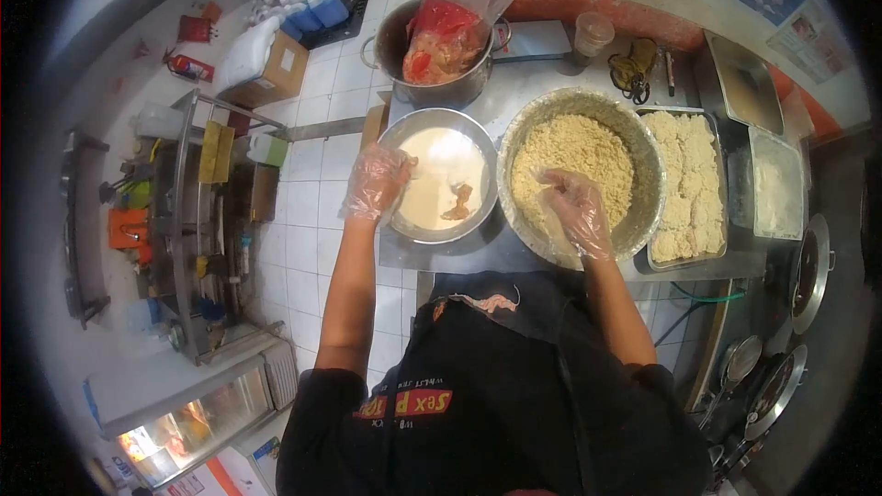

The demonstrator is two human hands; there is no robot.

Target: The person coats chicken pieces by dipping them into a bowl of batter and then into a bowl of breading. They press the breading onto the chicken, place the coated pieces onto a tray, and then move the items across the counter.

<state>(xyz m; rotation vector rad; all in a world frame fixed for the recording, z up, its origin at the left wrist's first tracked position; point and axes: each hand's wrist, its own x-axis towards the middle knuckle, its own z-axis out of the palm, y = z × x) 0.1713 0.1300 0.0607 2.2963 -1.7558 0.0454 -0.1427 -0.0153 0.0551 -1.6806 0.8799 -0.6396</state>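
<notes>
My left hand (377, 182), in a clear plastic glove, is closed at the left rim of a metal bowl (489, 158), its fingertips just inside. Creamy white batter (436, 161) fills the bowl, and a piece of raw meat (458, 204) lies partly sunk in it. Over a large crumb-coated pot (654, 207) is my gloved right hand (579, 207), fingers curled together above the coarse pale crumbs (583, 142). Whatever it may hold is hidden. To the right, a metal tray (689, 264) carries rows of crumb-coated pieces (682, 184).
Behind the bowl stands a deep pot (395, 46) with a plastic bag of red, meat-like contents (446, 41). A flat scale-like device (533, 39), a clear plastic tub (593, 32) and a container of white powder (776, 186) surround the work area. A metal rack (188, 220) stands at left.
</notes>
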